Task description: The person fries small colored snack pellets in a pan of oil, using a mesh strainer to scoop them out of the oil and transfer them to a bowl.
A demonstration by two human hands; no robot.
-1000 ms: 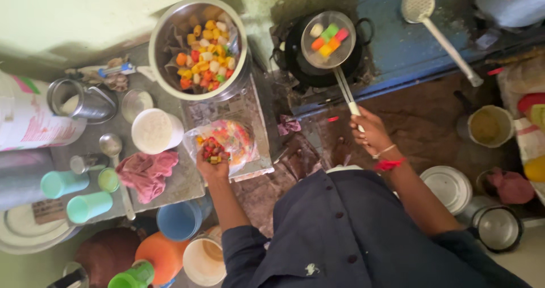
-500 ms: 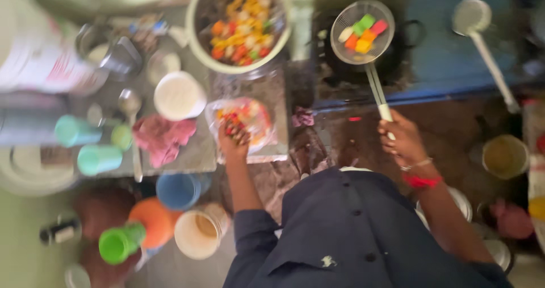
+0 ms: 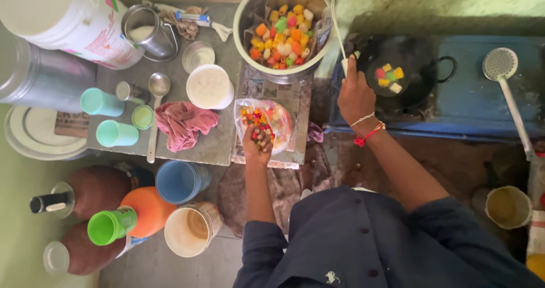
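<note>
clear plastic bag (image 3: 271, 123), counter middle | white printed bucket (image 3: 68, 18), top-left

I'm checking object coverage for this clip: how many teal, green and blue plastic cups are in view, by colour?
teal cups: 2, both on the counter
green cups: 2, a small one on the counter and a bright one lower down
blue cup: 1, below the counter edge
Total: 5
</note>
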